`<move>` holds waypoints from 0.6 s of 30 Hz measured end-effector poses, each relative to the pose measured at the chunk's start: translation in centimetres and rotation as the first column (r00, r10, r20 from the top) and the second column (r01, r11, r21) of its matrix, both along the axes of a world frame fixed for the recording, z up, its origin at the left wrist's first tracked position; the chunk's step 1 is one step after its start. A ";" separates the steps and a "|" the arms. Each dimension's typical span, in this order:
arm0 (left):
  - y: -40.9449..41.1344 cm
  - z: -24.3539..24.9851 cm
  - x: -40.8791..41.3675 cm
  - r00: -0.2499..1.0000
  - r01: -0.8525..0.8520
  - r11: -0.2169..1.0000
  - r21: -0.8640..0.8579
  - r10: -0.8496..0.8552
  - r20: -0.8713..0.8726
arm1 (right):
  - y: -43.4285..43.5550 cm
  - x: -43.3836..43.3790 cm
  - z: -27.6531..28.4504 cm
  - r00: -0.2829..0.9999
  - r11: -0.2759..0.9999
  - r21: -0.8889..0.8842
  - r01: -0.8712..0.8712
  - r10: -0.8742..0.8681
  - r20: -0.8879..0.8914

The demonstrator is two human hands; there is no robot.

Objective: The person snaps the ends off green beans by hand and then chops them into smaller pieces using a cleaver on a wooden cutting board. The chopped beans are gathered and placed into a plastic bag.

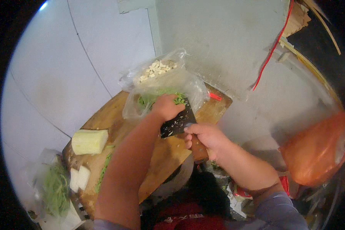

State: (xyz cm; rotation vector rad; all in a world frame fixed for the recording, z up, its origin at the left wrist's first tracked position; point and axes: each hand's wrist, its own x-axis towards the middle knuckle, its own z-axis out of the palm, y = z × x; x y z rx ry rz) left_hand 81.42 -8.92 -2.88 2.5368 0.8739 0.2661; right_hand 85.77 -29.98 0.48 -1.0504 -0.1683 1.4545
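Note:
My right hand [204, 135] grips the wooden handle [199, 149] of a cleaver. Pale bits cling to the dark cleaver blade [175, 126], which is tilted toward the mouth of a clear plastic bag [132, 106]. My left hand [168, 106] rests at the blade's far end, beside chopped green pieces [179, 98]; whether it holds some of them is hidden. More greens lie inside the bag. Behind it, another clear plastic bag [178, 56] holds pale diced cubes [156, 70].
A thick pale gourd or radish piece [89, 141], two white slices [80, 178] and cut greens [104, 172] lie on the wooden board [166, 161]. Bagged leafy greens [56, 189] stand at left. A red-handled tool [215, 96] lies near the wall corner. An orange plastic bag [316, 149] hangs at right.

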 end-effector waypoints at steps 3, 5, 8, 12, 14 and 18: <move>4.5 -2.6 2.4 0.999 0.021 0.990 0.140 -0.017 -0.030 | -0.2 1.5 -1.0 0.998 1.000 0.010 -0.012 0.012 -0.058; 8.1 -6.2 2.5 1.000 -0.016 0.920 0.392 0.006 0.027 | -1.8 1.6 0.0 0.996 0.999 0.022 -0.032 0.034 -0.077; 9.1 -4.8 1.9 0.999 0.018 0.882 0.471 0.002 -0.043 | -4.7 2.2 1.3 0.995 0.999 0.034 -0.023 0.026 -0.092; 10.7 -0.4 -0.2 0.969 0.224 0.913 0.341 -0.171 -0.177 | -6.9 1.9 2.5 0.996 0.998 0.034 -0.053 0.056 -0.074; 10.3 2.2 -2.1 0.979 0.205 0.935 0.288 -0.191 -0.077 | -7.2 0.6 3.0 0.996 0.996 0.050 -0.077 0.075 0.040; 3.5 8.6 -13.2 0.878 0.187 0.921 -0.342 0.000 0.479 | -7.4 -3.4 3.4 0.790 0.967 -0.015 -0.255 0.217 0.574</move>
